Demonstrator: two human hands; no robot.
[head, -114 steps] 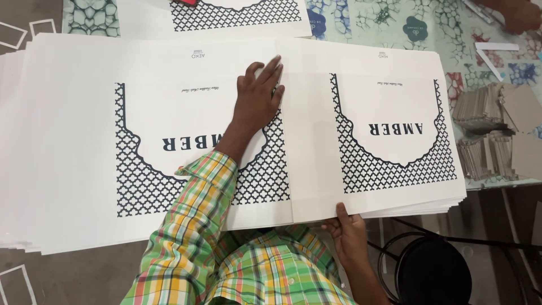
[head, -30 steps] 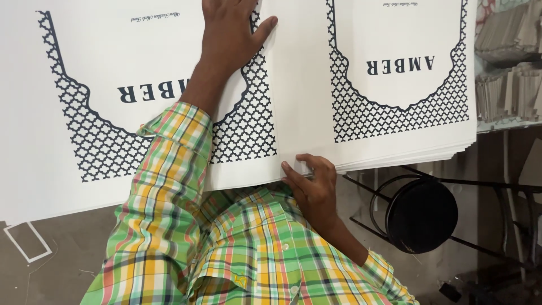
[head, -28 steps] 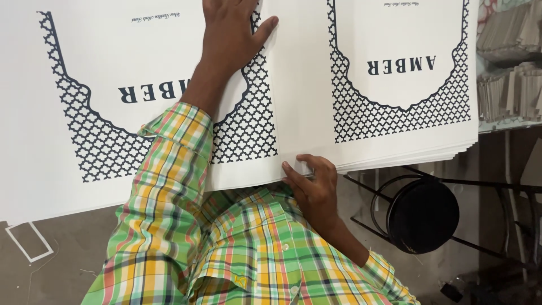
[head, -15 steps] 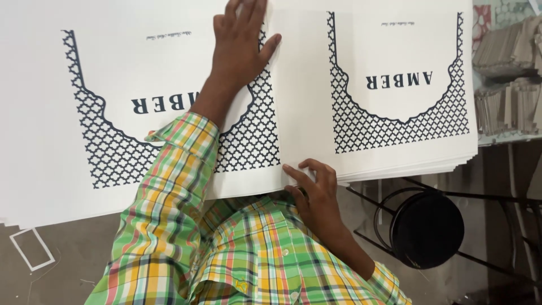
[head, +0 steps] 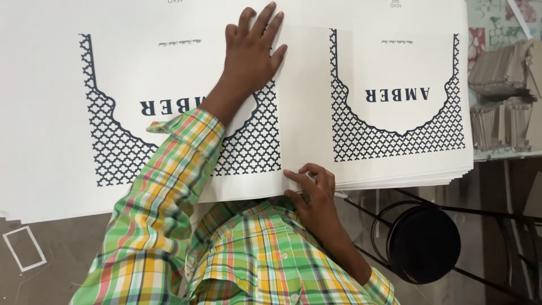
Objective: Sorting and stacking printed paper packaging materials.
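Observation:
A thick stack of large white printed sheets (head: 307, 96) fills the table, each with two dark lattice-pattern panels. My left hand (head: 251, 48) lies flat with fingers spread on the top sheet, between the two panels. My right hand (head: 310, 189) is at the stack's near edge, thumb and fingers pinching the edge of the top sheet. Both sleeves are green, yellow and red plaid.
A black round stool (head: 423, 243) with a metal frame stands below the table's edge at the right. Piles of grey-brown card pieces (head: 505, 96) sit at the right of the stack. A small white card frame (head: 23, 248) lies on the brown floor at lower left.
The view has shifted so that the sheets sit lower in the frame. My left hand stays flat on the top sheet, and my right hand keeps its pinch at the near edge.

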